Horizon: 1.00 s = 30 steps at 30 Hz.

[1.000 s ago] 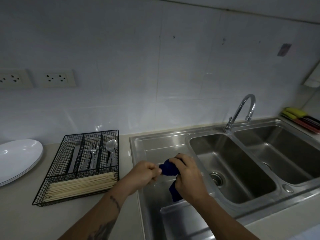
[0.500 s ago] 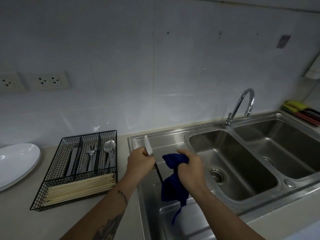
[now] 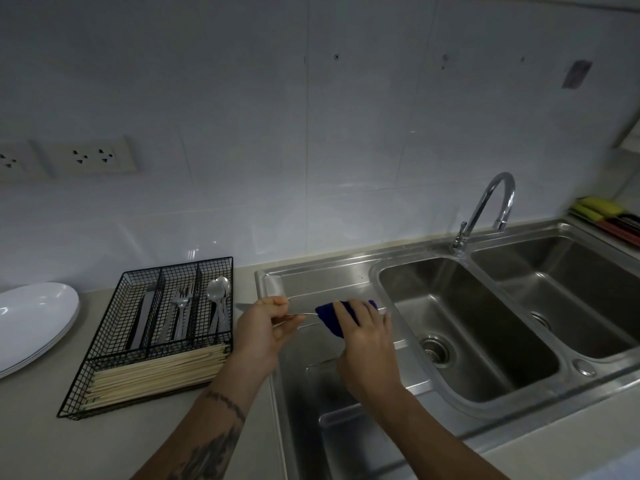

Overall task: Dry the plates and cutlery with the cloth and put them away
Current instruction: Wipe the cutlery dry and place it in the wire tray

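Observation:
Over the sink's drainboard, my left hand [image 3: 264, 323] grips a table knife [image 3: 300, 314] held level, with its blade tip sticking out to the left of the fist. My right hand [image 3: 363, 336] pinches a dark blue cloth [image 3: 330, 315] around the knife's other end. A black wire cutlery basket [image 3: 104, 355] on the counter to the left holds knives, forks [image 3: 181, 306], spoons [image 3: 219, 292] and a front row of chopsticks [image 3: 156, 375]. Stacked white plates [image 3: 31, 320] lie at the far left edge.
A stainless double sink [image 3: 467, 327] with a curved tap [image 3: 485, 209] fills the right side. Sponges and coloured items [image 3: 602, 216] lie at the far right. Wall sockets [image 3: 93, 155] sit above the counter. Bare counter runs in front of the basket.
The knife went from pointing up in my left hand to lying level. My right hand brought the hanging cloth up and closed it around the knife.

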Available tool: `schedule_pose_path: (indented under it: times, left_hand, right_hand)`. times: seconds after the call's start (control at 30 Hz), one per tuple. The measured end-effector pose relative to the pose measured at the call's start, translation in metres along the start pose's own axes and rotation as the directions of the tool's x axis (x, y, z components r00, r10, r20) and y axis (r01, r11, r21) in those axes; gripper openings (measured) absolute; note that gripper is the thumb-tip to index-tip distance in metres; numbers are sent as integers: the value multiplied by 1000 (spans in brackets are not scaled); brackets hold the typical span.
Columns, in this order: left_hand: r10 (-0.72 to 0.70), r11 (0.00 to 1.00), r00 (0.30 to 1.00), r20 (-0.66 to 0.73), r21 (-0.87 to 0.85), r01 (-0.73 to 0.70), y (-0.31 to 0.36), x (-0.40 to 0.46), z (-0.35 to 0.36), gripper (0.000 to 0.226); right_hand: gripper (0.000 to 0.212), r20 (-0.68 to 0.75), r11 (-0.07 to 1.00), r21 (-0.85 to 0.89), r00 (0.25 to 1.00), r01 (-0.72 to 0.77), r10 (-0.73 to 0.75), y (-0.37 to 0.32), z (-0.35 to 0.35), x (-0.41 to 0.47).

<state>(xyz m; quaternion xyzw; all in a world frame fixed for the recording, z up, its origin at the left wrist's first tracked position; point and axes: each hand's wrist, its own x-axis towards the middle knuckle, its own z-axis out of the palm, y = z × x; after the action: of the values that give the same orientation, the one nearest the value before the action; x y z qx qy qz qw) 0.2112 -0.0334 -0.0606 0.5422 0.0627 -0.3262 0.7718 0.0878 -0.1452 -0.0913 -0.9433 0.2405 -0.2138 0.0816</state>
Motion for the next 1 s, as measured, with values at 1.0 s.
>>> schedule_pose_path:
  times: [1.0]
  left_hand:
    - [6,988,986,-168,-150,-32,14,-1,-57,8]
  right_hand:
    - [90,-12,921,102,926,376,-377,-62,34,14]
